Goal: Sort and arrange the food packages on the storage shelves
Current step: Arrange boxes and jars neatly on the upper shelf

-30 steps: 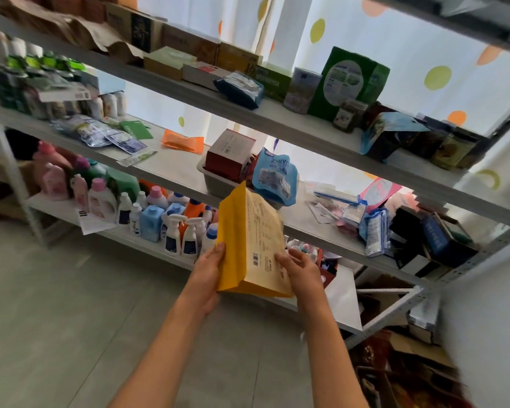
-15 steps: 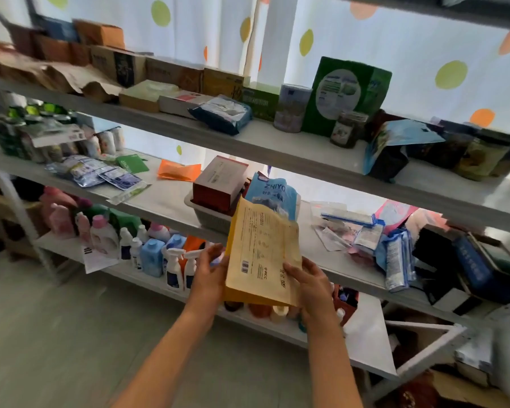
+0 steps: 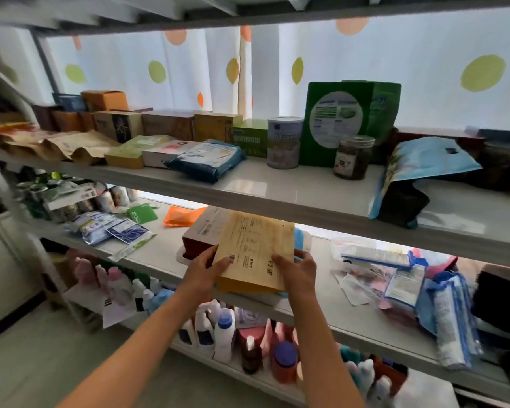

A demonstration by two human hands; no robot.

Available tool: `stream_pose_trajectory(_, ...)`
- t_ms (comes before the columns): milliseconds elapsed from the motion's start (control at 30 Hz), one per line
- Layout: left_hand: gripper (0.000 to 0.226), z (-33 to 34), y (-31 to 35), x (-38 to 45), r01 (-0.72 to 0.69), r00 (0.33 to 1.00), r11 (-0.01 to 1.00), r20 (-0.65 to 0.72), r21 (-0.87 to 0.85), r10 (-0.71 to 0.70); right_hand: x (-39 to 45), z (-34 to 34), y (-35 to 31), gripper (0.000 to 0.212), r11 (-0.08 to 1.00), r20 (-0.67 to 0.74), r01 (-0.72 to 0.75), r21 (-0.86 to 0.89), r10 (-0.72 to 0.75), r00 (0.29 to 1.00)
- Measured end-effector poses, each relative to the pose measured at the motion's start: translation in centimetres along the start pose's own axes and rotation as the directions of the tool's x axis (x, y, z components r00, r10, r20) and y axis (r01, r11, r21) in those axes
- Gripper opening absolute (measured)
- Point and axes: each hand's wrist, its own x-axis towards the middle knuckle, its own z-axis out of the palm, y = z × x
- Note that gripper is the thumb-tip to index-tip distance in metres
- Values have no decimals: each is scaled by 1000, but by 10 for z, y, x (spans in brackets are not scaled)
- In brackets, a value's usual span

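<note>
Left hand (image 3: 205, 267) and right hand (image 3: 299, 267) grip flat yellow paper package (image 3: 255, 251); print "100" legible, remainder blurred.

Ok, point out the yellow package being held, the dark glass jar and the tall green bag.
yellow package (image 3: 255, 251), head view, printed front face.
dark glass jar (image 3: 352, 160), head view, its side.
tall green bag (image 3: 336, 119), head view, round label.
</note>
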Motion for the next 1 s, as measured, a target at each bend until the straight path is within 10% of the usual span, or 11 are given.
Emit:
stream_pose_trajectory(167, 25, 16, 6, 50, -2, 1000, 994, -15, 109, 3, 53, 4, 9, 36, 974, -46, 36, -226, -48, 998)
stream_pose_trajectory(300, 45, 29, 6, 81, -77, 996, 923, -19, 377, 91, 77, 5, 14, 49, 730, -125, 29, -683, -155, 980)
stream_pose_trajectory(1000, 31, 51, -30, 112, -454, 734, 293, 167, 841, 658, 81, -1, 20, 47, 408, 77, 209, -888, -317, 945)
